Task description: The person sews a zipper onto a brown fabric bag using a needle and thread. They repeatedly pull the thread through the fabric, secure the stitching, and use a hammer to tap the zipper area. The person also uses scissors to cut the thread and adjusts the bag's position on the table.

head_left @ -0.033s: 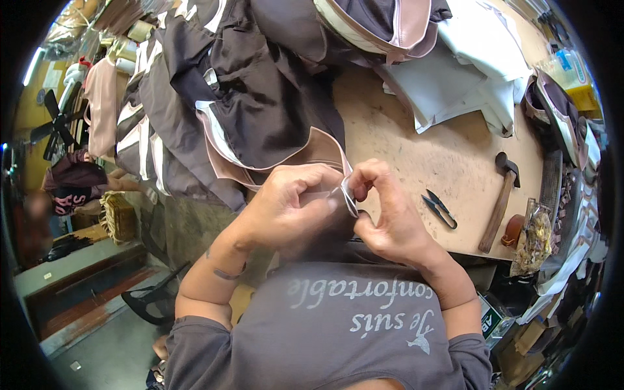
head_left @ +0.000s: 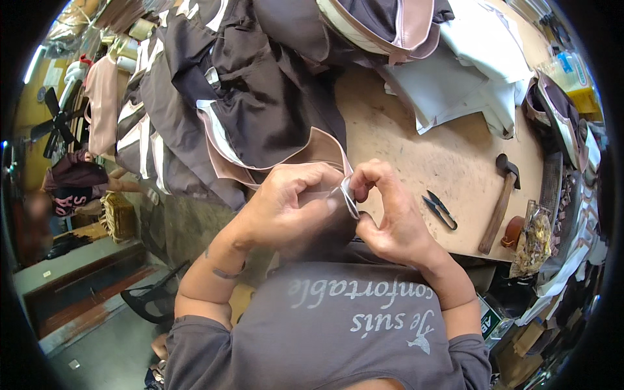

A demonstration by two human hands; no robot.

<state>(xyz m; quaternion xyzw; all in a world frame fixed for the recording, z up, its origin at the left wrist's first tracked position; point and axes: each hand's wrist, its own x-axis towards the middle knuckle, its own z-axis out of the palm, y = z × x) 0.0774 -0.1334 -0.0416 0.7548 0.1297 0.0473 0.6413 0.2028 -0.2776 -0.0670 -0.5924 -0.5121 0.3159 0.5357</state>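
Note:
My left hand [head_left: 289,205] and my right hand [head_left: 393,218] meet over the table's near edge, both closed on one end of a pink leather-like strip [head_left: 315,146]. Between the fingertips that end is bent over, showing a pale lining [head_left: 349,195]. From my hands the strip curves up and left, with a white-backed stretch [head_left: 224,146] lying against dark brown fabric [head_left: 273,117]. Fingers of my left hand partly hide the held end. Small black thread snips [head_left: 440,209] lie to the right of my right hand, untouched.
Right of the snips lies a wooden-handled hammer [head_left: 499,211]. A small brown round item [head_left: 512,231] and a clear bag [head_left: 533,244] sit by the table edge. White sheets [head_left: 461,91] and a pink-trimmed dark piece [head_left: 390,39] cover the far side. Another person [head_left: 75,185] is at left.

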